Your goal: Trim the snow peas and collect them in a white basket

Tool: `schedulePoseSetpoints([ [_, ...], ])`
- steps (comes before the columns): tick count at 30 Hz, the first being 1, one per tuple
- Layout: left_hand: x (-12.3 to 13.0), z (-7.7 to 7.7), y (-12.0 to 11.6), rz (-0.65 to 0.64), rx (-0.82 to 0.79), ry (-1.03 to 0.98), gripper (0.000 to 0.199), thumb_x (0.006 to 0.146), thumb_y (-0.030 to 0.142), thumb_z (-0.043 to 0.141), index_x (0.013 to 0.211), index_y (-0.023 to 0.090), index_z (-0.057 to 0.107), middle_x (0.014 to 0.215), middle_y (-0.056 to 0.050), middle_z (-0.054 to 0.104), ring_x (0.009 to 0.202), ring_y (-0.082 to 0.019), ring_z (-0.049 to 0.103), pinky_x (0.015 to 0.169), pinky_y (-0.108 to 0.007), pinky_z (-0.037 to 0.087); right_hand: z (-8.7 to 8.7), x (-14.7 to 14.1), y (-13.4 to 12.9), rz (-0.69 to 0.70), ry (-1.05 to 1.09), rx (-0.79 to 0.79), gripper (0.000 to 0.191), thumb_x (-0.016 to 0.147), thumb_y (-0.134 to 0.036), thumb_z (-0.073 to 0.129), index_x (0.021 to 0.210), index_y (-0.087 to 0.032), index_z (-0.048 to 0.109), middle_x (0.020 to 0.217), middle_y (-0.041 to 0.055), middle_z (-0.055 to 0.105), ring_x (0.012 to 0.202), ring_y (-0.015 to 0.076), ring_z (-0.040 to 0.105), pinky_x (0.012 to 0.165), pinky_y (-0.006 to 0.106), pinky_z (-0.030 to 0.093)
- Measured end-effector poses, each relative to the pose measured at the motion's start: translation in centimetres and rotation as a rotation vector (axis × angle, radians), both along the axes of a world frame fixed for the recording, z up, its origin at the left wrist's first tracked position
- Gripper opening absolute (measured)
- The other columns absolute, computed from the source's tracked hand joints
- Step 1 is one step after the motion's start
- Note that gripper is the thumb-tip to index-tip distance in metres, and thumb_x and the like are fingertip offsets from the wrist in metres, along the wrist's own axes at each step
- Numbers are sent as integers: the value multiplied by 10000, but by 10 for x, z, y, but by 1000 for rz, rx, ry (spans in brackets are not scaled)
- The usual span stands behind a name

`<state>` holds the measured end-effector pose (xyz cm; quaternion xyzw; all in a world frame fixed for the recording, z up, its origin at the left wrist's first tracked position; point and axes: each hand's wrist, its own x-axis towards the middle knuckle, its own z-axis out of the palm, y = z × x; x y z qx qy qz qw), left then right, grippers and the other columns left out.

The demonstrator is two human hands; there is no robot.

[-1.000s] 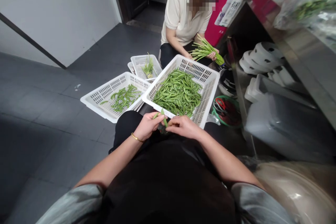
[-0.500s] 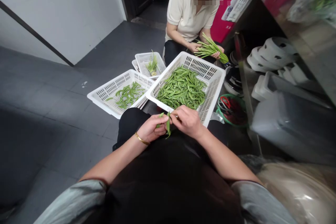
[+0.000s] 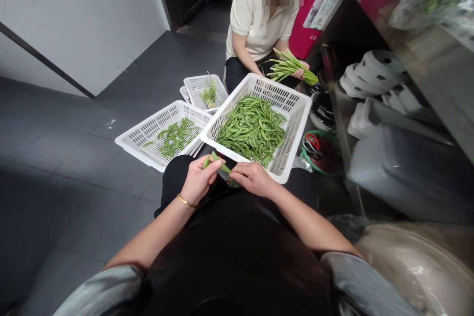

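Two green pods show in your left hand (image 3: pixel 198 180), its thumb and fingers closed on them; the inner pod (image 3: pixel 206 162) pokes out past the fingers, while the outer pod (image 3: pixel 222 165) slants across to your right hand (image 3: pixel 255 178), whose thumb and forefinger are drawn narrow and pinch its end; both hands are by the near edge of the large white basket (image 3: pixel 297 136), and whether the right one touches that edge I cannot tell.

To pinch cleanly, grip the outer pod near its middle, firmly but short of bruising it; let your right fingertips take only the very end, and draw along the pod's length, since a sideways tug would likely snap it; tuck the inner pod deeper toward your palm, as it could slip out. Mind your right wrist near that edge, for a knock might shift the heap of pods (image 3: pixel 252 131) behind it; the second basket (image 3: pixel 138 154), by the large one's left corner, bears a looser scatter of pods (image 3: pixel 174 137).
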<state>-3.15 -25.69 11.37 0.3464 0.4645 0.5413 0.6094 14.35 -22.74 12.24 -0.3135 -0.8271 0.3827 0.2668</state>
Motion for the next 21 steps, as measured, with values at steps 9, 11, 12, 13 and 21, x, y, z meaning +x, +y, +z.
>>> schedulePoseSetpoints([
  [9, 15, -13, 6, -10, -95, -494, 178, 758, 268, 654, 682, 119, 593, 645, -7, 612, 354, 9, 224, 343, -156, 160, -14, -17, -2, -408, 347, -221, 312, 935, -380, 430, 796, -171, 616, 659, 9, 602, 578, 115, 576, 604, 240, 482],
  [11, 5, -15, 15, 61, -116, -520, 197, 783, 273, 611, 670, 111, 604, 636, -24, 615, 362, -1, 199, 338, -165, 149, -20, -15, -9, -245, 216, -120, 291, 933, -333, 453, 792, -170, 649, 681, 20, 618, 641, 124, 590, 663, 242, 475],
  [12, 0, -16, 19, 88, -129, -532, 196, 788, 266, 594, 671, 110, 610, 628, -27, 611, 366, -5, 192, 339, -167, 146, -22, -13, -12, -159, 132, -71, 281, 930, -313, 465, 792, -170, 665, 698, 29, 626, 670, 129, 594, 677, 241, 467],
  [13, -5, -16, 22, 102, -138, -548, 183, 783, 254, 584, 670, 112, 610, 619, -25, 603, 370, -10, 195, 341, -167, 148, -23, -8, -15, -84, 37, -31, 263, 924, -297, 481, 806, -171, 680, 730, 40, 638, 695, 134, 599, 676, 239, 460],
  [21, -21, -17, 23, -126, -213, -669, 113, 655, 254, 596, 671, 151, 552, 717, -42, 559, 634, -147, 541, 515, -260, 453, -27, 49, 58, -269, -663, -222, 285, 867, -416, 566, 984, -199, 708, 761, 33, 693, 681, 151, 623, 614, 223, 421],
])
